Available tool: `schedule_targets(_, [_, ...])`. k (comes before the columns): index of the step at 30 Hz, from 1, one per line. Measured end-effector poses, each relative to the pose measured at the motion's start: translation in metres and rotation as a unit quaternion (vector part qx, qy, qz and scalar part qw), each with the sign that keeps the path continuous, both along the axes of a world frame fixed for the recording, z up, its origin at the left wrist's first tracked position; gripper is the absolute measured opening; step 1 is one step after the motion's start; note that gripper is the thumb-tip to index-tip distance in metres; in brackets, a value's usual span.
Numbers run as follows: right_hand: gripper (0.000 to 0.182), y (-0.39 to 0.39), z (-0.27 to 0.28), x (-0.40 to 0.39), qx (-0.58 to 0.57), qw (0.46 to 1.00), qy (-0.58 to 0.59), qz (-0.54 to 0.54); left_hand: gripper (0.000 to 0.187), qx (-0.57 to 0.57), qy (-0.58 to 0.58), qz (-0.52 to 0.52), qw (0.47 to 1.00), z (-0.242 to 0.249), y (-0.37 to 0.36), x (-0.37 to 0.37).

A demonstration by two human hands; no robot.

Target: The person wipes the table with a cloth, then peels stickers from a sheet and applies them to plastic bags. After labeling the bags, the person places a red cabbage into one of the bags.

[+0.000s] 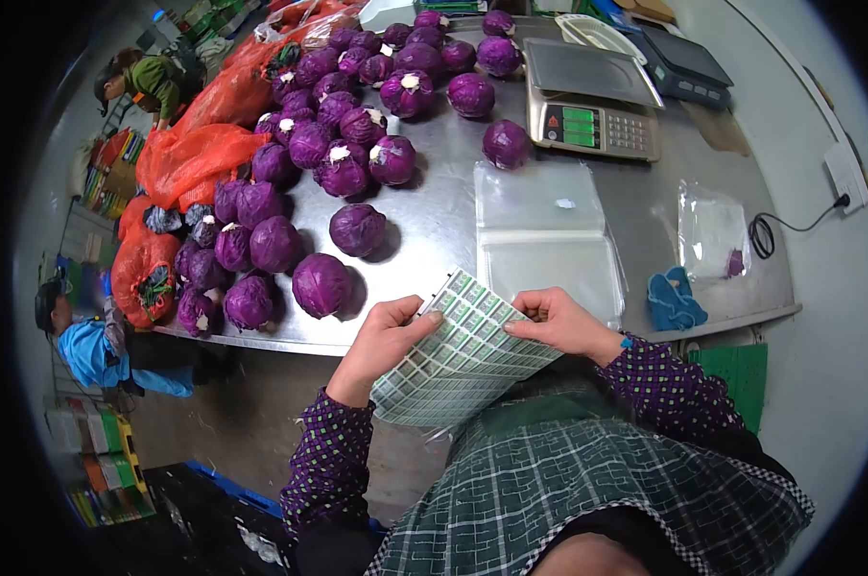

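Observation:
A sheet of green-and-white labels (472,355) is stretched between my two hands at the table's front edge, its lower part curving down toward my apron. My left hand (392,336) grips the sheet's left edge, thumb on top. At the upper right edge, my right hand (560,324) pinches it between thumb and fingers. Just beyond the sheet lies a stack of clear plastic bags (547,254) on the metal table (424,226). The nearest red cabbage (321,285) sits left of it, beside many other purple heads.
A digital scale (592,101) stands at the back, with a dark device (681,62) beside it. Red mesh sacks (199,163) line the left side. A blue cloth (676,300) and a plugged-in cable (762,235) are at the right. Two people, one in green (155,86), one in blue (93,346), are at the left.

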State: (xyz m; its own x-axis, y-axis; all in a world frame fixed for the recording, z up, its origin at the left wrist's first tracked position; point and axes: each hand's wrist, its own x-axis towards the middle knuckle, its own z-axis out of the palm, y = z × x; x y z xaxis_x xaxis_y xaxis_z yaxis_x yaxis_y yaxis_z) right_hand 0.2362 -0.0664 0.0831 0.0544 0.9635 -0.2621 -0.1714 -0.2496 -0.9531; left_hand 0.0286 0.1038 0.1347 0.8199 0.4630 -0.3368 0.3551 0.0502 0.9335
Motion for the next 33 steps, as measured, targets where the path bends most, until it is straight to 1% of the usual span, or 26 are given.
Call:
schedule_targets(3, [0.018, 0.004, 0.006, 0.01, -0.001, 1.0, 0.013, 0.02, 0.019, -0.02, 0.004, 0.05, 0.999, 0.002, 0.0, 0.006])
schedule_targets(4, [0.018, 0.005, 0.006, 0.015, 0.005, 1.0, 0.011, 0.02, 0.017, 0.094, 0.024, 0.051, 0.994, 0.001, 0.008, 0.0])
schedule_targets(5, [0.022, 0.002, 0.007, 0.024, 0.028, 0.994, -0.088, 0.057, 0.015, 0.155, 0.004, 0.067, 0.986, 0.008, 0.018, -0.011])
schedule_targets(6, [0.026, -0.003, 0.007, 0.034, 0.046, 0.977, -0.185, 0.091, 0.013, 0.101, -0.067, 0.153, 0.981, 0.016, 0.017, -0.018])
schedule_targets(7, [0.026, -0.007, 0.002, 0.043, 0.045, 0.977, -0.19, 0.083, 0.011, 0.098, -0.051, 0.204, 0.973, 0.042, 0.018, -0.028])
schedule_targets(8, [0.028, -0.007, -0.006, 0.053, 0.004, 0.99, -0.102, 0.096, 0.015, 0.114, -0.081, 0.265, 0.954, 0.05, 0.018, -0.038])
schedule_targets(9, [0.03, -0.005, -0.013, 0.062, -0.034, 0.993, -0.012, 0.11, 0.02, 0.104, -0.109, 0.297, 0.943, 0.06, 0.016, -0.048])
schedule_targets(10, [0.032, -0.002, -0.018, 0.068, -0.002, 0.993, 0.025, 0.116, 0.022, 0.147, -0.131, 0.315, 0.929, 0.049, 0.025, -0.07])
schedule_targets(11, [0.032, 0.006, -0.02, 0.075, 0.005, 0.994, 0.024, 0.11, 0.024, 0.132, -0.156, 0.351, 0.914, 0.044, 0.023, -0.085])
schedule_targets(12, [0.034, 0.018, -0.021, 0.085, 0.011, 0.997, 0.053, 0.049, 0.026, 0.161, -0.153, 0.414, 0.883, 0.035, 0.019, -0.095])
schedule_targets(13, [0.036, 0.032, -0.024, 0.096, 0.018, 0.996, 0.084, -0.01, 0.026, 0.153, -0.171, 0.431, 0.873, 0.03, 0.012, -0.103])
schedule_targets(14, [0.047, 0.053, -0.037, 0.111, -0.009, 0.993, 0.052, -0.101, 0.027, 0.128, -0.157, 0.431, 0.879, 0.026, 0.003, -0.116])
schedule_targets(16, [0.053, 0.099, -0.066, 0.146, -0.068, 0.952, -0.078, -0.287, 0.021, 0.123, -0.163, 0.421, 0.883, 0.017, -0.013, -0.115])
schedule_targets(17, [0.053, 0.123, -0.075, 0.159, -0.06, 0.957, -0.076, -0.275, 0.018, 0.107, -0.146, 0.412, 0.893, 0.014, -0.018, -0.117])
schedule_targets(19, [0.063, 0.167, -0.087, 0.176, -0.058, 0.923, -0.159, -0.346, 0.016, 0.106, -0.117, 0.415, 0.896, 0.022, -0.034, -0.092])
schedule_targets(20, [0.063, 0.183, -0.092, 0.174, -0.051, 0.929, -0.153, -0.332, 0.016, 0.106, -0.113, 0.429, 0.89, 0.023, -0.04, -0.081])
schedule_targets(21, [0.062, 0.195, -0.097, 0.168, -0.02, 0.919, -0.177, -0.351, 0.016, 0.104, -0.106, 0.441, 0.885, 0.025, -0.047, -0.075])
schedule_targets(22, [0.06, 0.201, -0.097, 0.157, 0.008, 0.906, -0.2, -0.373, 0.022, 0.098, -0.113, 0.424, 0.893, 0.018, -0.053, -0.078])
schedule_targets(23, [0.06, 0.191, -0.097, 0.147, 0.005, 0.911, -0.195, -0.364, 0.024, 0.056, -0.164, 0.412, 0.894, 0.008, -0.059, -0.08])
schedule_targets(24, [0.059, 0.167, -0.081, 0.134, 0.027, 0.955, -0.163, -0.248, 0.025, 0.045, -0.185, 0.411, 0.892, 0.003, -0.066, -0.078])
schedule_targets(25, [0.059, 0.15, -0.071, 0.122, 0.053, 0.981, -0.134, -0.129, 0.026, 0.035, -0.214, 0.406, 0.888, -0.002, -0.069, -0.075])
schedule_targets(26, [0.06, 0.134, -0.075, 0.098, 0.097, 0.994, 0.048, -0.024, 0.026, 0.008, -0.235, 0.426, 0.874, -0.003, -0.072, -0.072])
schedule_targets(27, [0.061, 0.117, -0.077, 0.075, 0.098, 0.99, -0.009, 0.099, 0.026, 0.005, -0.241, 0.431, 0.87, -0.001, -0.072, -0.069])
schedule_targets(29, [0.063, 0.091, -0.03, 0.038, 0.166, 0.952, -0.095, 0.24, 0.029, -0.013, -0.302, 0.42, 0.856, 0.007, -0.069, -0.066])
schedule_targets(31, [0.073, 0.089, -0.032, 0.026, 0.065, 0.947, 0.01, 0.315, 0.031, -0.01, -0.323, 0.423, 0.847, 0.007, -0.065, -0.074])
schedule_targets(33, [0.073, 0.086, -0.044, 0.018, 0.036, 0.944, 0.026, 0.326, 0.026, 0.015, -0.373, 0.354, 0.858, 0.015, -0.062, -0.076])
